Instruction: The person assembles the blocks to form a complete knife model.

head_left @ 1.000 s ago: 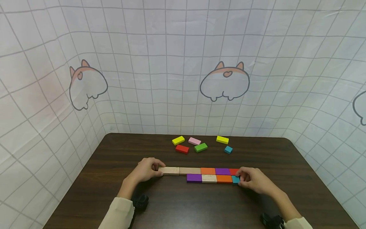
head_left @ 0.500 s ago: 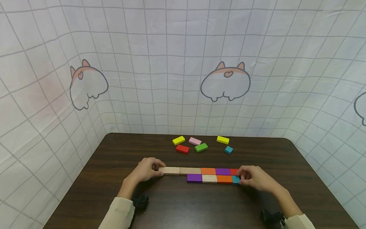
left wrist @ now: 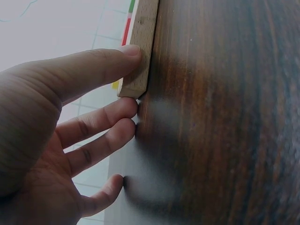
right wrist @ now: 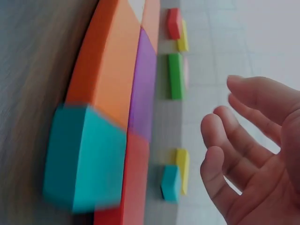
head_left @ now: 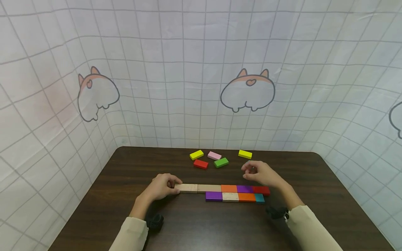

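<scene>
Fingers of the left hand (head_left: pixel 161 184) pinch the end of the wood block (head_left: pixel 188 188), its long axis along the far row (head_left: pixel 228 188). Further right on the tabletop (head_left: pixel 201 223), the loose blue block (right wrist: pixel 170 183) lies just beyond and below the nearer right hand (head_left: pixel 262 173), whose fingers, loosely curled, hold nothing.

Soft sheen lies on the dark-brown wood-grain table (head_left: pixel 201 226). The right wrist view blurs the near teal rectangular block (right wrist: pixel 86 159).
</scene>
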`<state>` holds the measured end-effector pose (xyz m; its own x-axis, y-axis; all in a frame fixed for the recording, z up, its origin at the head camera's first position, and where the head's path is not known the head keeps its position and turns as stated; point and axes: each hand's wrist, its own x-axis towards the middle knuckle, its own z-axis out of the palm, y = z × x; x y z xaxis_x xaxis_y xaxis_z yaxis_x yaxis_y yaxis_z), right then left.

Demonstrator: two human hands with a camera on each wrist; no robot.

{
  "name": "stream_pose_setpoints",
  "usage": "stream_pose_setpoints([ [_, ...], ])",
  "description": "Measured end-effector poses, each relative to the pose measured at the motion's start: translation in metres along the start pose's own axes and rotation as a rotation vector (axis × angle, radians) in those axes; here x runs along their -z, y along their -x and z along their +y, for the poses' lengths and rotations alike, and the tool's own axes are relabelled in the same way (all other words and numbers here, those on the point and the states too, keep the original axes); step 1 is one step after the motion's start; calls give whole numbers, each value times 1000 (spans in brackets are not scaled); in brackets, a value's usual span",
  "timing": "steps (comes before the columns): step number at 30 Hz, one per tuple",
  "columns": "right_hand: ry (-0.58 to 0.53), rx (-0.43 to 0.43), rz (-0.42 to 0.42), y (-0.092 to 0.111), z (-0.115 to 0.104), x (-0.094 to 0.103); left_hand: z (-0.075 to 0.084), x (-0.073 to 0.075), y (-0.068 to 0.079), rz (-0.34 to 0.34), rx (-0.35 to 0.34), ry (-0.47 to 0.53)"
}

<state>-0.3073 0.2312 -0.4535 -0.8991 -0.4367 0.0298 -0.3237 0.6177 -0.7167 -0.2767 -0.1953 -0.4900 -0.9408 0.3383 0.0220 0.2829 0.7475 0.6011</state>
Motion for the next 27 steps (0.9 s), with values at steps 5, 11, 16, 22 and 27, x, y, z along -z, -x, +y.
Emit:
stream_pose_setpoints([
  [5, 12, -9, -24, -31, -6, -14, -1, -1, 0, 3, 1, -1],
  [11, -7, -41, -71, -63, -8, -26, -2, -1, 1, 0, 5, 0],
  [16, 4, -67, -96, -84, -5, -32, -2, 0, 1, -2, -4, -1],
  [22, 18, -111, -114, -95, -2, -37, -1, -1, -1, -12, -6, 7],
  [27, 45, -126, -116, -103, -1, -40, 0, -1, -1, -3, -1, -6],
])
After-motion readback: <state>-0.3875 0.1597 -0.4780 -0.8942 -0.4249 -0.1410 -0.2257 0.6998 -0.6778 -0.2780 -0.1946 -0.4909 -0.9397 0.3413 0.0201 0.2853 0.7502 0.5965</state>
